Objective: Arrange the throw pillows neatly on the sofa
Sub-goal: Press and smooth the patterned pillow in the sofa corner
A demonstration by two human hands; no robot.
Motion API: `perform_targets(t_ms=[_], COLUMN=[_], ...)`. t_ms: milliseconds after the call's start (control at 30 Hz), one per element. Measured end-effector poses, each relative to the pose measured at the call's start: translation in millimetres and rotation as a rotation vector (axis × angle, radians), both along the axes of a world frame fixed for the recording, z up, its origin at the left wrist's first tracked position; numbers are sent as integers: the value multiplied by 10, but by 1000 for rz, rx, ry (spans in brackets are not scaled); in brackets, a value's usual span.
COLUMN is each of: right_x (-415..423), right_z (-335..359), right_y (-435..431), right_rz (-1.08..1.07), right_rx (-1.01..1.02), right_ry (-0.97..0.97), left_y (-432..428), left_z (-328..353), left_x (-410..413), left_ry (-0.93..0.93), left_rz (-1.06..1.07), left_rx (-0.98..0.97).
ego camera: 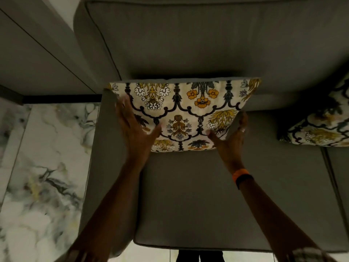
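Floral-printed square pillow (186, 112) leans on the grey sofa (188, 44), left hand (135, 125) and right hand (231, 137) flat, fingers spread.

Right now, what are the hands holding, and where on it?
The floral pillow: left hand flat on its left front, right hand at its lower right edge.

Both arms extended forward. Left hand (132, 127) flat, fingers spread. Right hand (231, 138) open, edge-on, fingertips apparently curled; 1 wristband (242, 176).
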State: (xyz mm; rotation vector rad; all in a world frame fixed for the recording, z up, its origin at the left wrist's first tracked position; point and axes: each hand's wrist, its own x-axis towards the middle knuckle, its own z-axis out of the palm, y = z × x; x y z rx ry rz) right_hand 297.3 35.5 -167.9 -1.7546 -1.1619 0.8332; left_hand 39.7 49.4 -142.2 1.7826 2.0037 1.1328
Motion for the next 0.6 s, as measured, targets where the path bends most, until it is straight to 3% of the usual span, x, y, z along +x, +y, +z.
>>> perform_targets(t_ms=[67, 167, 267, 400, 600], right_x=[6, -133, -394, -593, -335], right_z=[-6, 28, 47, -514, -1365], right_y=[95, 115, 303, 419, -378], right_rz=[-7, 12, 110, 178, 429], right_rx=[110, 455, 650, 632, 366], right_ry=[-141, -451, -729, -936, -982], left_y=[148, 180, 201, 195, -525], left_z=[88, 56, -124, -783, -1499], left_x=[-115, -52, 224, 421, 693], left_ry=[149, 456, 597, 666, 584], left_rz=[-1, -41, -126, -179, -291], left_rx=[80, 211, 268, 282, -66])
